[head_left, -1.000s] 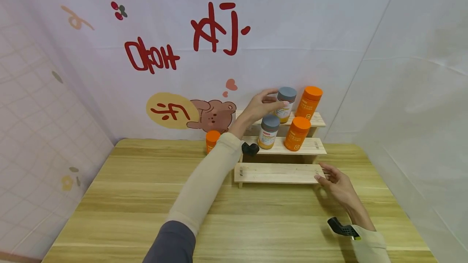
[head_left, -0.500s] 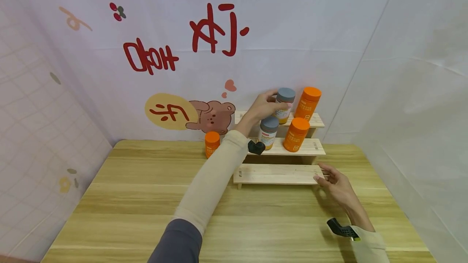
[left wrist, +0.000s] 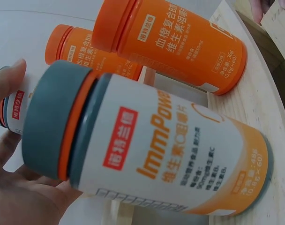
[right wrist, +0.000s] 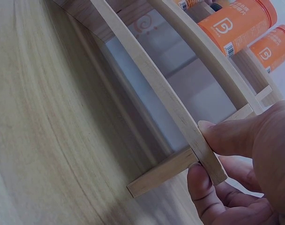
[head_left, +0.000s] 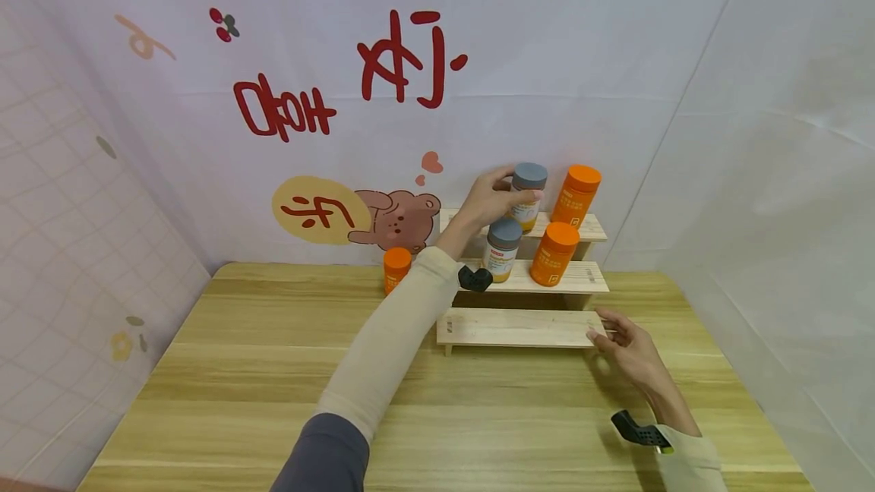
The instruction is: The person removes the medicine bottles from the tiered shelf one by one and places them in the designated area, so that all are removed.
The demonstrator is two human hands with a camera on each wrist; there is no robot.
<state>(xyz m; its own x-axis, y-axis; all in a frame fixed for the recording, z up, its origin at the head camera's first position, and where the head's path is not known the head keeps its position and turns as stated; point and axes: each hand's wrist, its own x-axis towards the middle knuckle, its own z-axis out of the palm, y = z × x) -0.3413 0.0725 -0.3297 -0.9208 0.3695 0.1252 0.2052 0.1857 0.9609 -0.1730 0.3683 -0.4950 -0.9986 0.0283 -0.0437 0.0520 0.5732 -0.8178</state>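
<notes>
My left hand (head_left: 487,200) grips a grey-lidded vitamin bottle (head_left: 525,212) on the top step of a wooden three-step rack (head_left: 519,326). Its thumb lies across the front of the bottle in the head view. In the left wrist view, that bottle (left wrist: 16,105) is partly hidden behind a second grey-lidded bottle (left wrist: 133,136), which stands on the middle step. At the rack's lower right corner, my right hand (head_left: 632,348) pinches the end of the bottom board between thumb and fingers (right wrist: 206,190).
Orange bottles stand to the right of the grey-lidded ones, one on the top step (head_left: 576,196) and one on the middle step (head_left: 554,255). Another orange bottle (head_left: 396,268) sits on the table left of the rack, partly behind the left sleeve. A printed cloth (head_left: 547,44) hangs close behind.
My left hand has shifted the grey-lidded bottle slightly left along the top step, widening its gap from the orange bottle. My right hand keeps its pinch on the bottom board.
</notes>
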